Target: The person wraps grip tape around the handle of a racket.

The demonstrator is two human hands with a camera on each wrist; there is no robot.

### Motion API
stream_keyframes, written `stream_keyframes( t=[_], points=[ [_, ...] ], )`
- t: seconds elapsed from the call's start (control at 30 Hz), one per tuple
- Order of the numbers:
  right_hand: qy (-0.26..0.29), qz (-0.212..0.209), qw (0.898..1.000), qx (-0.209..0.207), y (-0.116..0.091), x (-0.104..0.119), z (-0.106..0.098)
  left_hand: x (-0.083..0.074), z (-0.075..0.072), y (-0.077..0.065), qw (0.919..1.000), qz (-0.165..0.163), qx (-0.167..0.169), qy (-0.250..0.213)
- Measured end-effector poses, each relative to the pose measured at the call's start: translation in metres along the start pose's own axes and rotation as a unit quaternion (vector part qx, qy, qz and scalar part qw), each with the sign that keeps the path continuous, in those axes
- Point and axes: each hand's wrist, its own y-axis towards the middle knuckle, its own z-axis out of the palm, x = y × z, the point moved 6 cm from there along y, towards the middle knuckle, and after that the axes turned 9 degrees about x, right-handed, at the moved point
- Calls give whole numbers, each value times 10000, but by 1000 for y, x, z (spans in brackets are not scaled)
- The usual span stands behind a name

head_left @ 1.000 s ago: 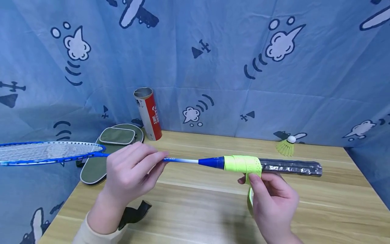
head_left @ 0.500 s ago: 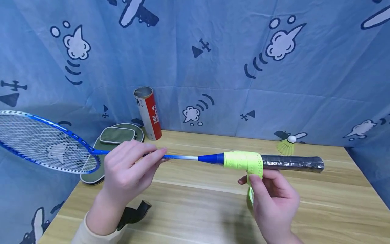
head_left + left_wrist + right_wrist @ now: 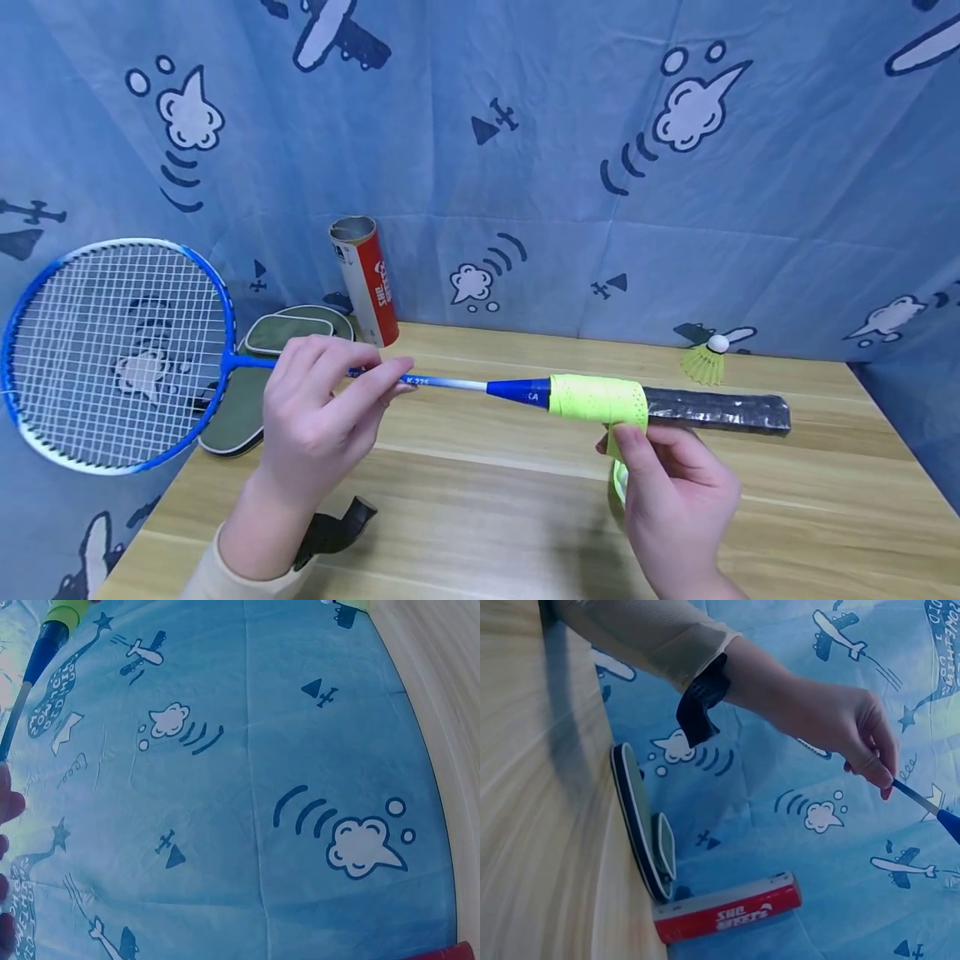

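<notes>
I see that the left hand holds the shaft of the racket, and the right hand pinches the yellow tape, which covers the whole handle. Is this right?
Not quite: in the head view, the tape covers only the part of the handle nearest the shaft; the rest shows dark, without it. Otherwise, you are right.

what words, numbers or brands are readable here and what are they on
"K-225": racket shaft.
"A": end of the lettering on the blue cone; the rest is unclear.
"A": end of dark lettering on the shuttlecock tube; the rest is unclear.
White lettering on the tube's red side: too blurred to read surely.
Lettering on the backdrop cloth: too blurred.
</notes>
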Motion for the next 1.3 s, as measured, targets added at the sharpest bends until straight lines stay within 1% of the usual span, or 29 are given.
stream_keyframes(
  t=[0.07, 0.13, 0.27, 0.3, 0.4, 0.47, 0.57, 0.63, 0.73, 0.8, 0.93, 1.03, 1.1, 1.2, 1.3],
  points=[
    [-90, 56, 9999, 32, 0, 1, 0, 0, 0, 0, 10000, 73, 5, -41],
    [-50, 42, 9999, 81, 1, 2, 1, -1, -1, 0, 9997, 199, -57, -111],
    [78, -112, 9999, 52, 0, 3, 1, -2, -5, 0, 9985, 446, -172, -285],
    [203, -179, 9996, 17, 0, 2, 0, -2, -6, 0, 9981, 487, -177, -322],
    [250, -258, 9993, -120, -1, 2, -1, -2, -7, 0, 9978, 522, -50, -398],
    [213, -235, 9994, -157, 0, 2, -2, -1, -7, 0, 9977, 520, 57, -419],
    [246, -205, 9995, 14, 0, 2, 0, -1, -6, 0, 9977, 486, 215, -429],
    [334, -260, 9990, 149, 0, 3, 2, -1, -5, 0, 9978, 452, 272, -413],
    [569, -404, 9974, 159, 0, 4, 2, 1, -5, -1, 9976, 419, 329, -442],
    [559, -460, 9974, 50, 0, 4, 0, 1, -4, -2, 9970, 425, 402, -509],
    [264, -375, 9987, -211, -2, 4, -3, 3, -2, -3, 9957, 446, 510, -625],
    [143, -282, 9993, -214, -2, 3, -3, 3, -3, -4, 9959, 475, 409, -657],
    [182, -278, 9994, -66, -1, 3, -3, 3, -3, -4, 9960, 504, 288, -678],
    [397, -347, 9983, 242, 0, 3, 0, 2, -4, -4, 9966, 521, 153, -621],
    [539, -442, 9969, 374, 0, 4, 1, 1, -4, -3, 9976, 465, 37, -518]
  ],
)
